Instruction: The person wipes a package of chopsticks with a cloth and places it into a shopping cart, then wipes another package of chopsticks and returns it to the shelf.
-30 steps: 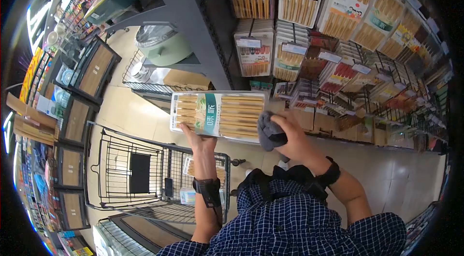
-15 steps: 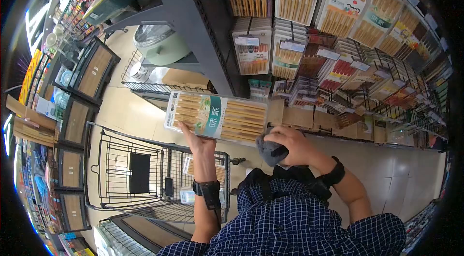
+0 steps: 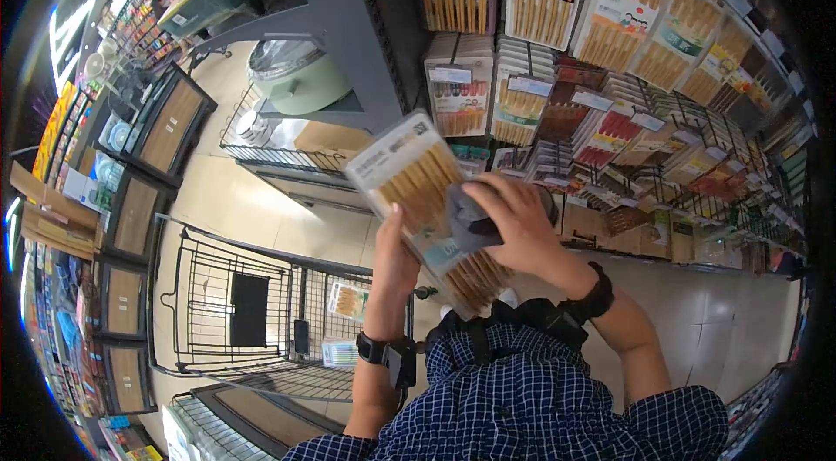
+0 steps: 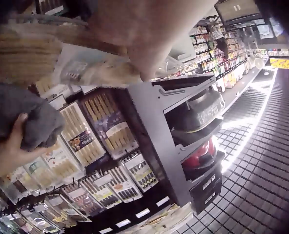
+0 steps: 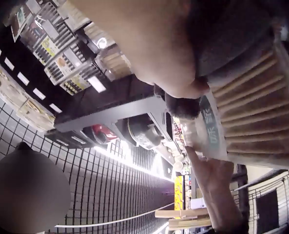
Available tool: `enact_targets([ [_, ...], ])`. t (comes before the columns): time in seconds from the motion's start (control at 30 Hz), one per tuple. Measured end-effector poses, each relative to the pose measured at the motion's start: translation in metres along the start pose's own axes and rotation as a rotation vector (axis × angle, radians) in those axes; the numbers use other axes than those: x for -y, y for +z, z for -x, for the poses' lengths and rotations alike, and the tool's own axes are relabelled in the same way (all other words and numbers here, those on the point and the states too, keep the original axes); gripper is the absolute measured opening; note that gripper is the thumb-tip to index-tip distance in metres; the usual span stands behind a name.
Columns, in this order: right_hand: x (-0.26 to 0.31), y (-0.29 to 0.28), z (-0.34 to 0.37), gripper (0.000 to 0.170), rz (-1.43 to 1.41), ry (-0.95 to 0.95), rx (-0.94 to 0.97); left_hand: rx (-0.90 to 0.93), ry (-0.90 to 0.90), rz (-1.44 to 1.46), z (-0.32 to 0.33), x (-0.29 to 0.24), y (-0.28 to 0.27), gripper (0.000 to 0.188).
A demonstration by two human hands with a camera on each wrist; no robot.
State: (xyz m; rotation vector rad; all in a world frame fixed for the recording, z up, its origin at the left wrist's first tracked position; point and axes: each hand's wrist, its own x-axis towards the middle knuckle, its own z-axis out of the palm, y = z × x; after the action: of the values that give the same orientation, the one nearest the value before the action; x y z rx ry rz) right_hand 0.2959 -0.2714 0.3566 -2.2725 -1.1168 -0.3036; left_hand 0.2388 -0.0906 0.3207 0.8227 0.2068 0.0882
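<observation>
A clear-fronted pack of wooden chopsticks (image 3: 409,178) slants across the middle of the head view. My left hand (image 3: 396,256) grips its left edge, the thumb lying on the front. My right hand (image 3: 522,230) holds a bunched dark grey cloth (image 3: 470,222) against the face of the pack, covering part of its teal label. In the left wrist view, the cloth (image 4: 25,114) and the right hand's fingers (image 4: 18,131) show beside the pack (image 4: 25,58). The right wrist view shows rows of chopsticks in the pack (image 5: 256,107), with my left hand (image 5: 215,183) at its edge.
A wire shopping cart (image 3: 231,274) stands at the lower left, with another chopstick pack (image 3: 348,300) inside. Hanging chopstick packs (image 3: 540,0) line the rack at the upper right. A grey shelf post (image 3: 357,34) rises beside a pale green pot (image 3: 300,82).
The pack has swung from nearly crosswise to a steep slant, its left end rising. The right hand and cloth have moved from its right end onto the middle of its face.
</observation>
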Motion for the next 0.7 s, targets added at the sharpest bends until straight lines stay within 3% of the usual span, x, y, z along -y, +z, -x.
enact_targets([
  [0.07, 0.010, 0.003, -0.007, 0.075, -0.016, -0.093, 0.049, 0.097, -0.015, -0.070, 0.004, 0.005, 0.003, 0.050],
  [0.1, 0.015, 0.007, -0.007, 0.075, -0.075, -0.107, 0.043, 0.128, -0.026, -0.243, 0.007, 0.006, 0.005, 0.062],
  [0.2, 0.023, 0.012, -0.006, 0.077, -0.214, -0.130, 0.051, 0.105, -0.111, -0.056, 0.012, 0.007, 0.006, 0.070],
  [0.3, 0.022, 0.006, -0.010, 0.077, -0.285, -0.099, 0.083, 0.133, -0.115, -0.134, 0.016, 0.000, 0.010, 0.074],
  [0.43, 0.027, -0.008, -0.034, 0.073, -0.171, -0.071, -0.095, 0.116, -0.124, -0.262, 0.020, -0.008, 0.012, 0.068],
  [0.57, 0.025, -0.012, -0.059, 0.064, 0.203, -0.088, -0.190, 0.108, -0.115, -0.266, 0.027, -0.007, 0.007, 0.064],
  [0.7, 0.041, -0.008, -0.065, 0.056, 0.153, -0.194, -0.131, 0.099, -0.131, -0.178, 0.034, -0.011, -0.001, 0.062],
])
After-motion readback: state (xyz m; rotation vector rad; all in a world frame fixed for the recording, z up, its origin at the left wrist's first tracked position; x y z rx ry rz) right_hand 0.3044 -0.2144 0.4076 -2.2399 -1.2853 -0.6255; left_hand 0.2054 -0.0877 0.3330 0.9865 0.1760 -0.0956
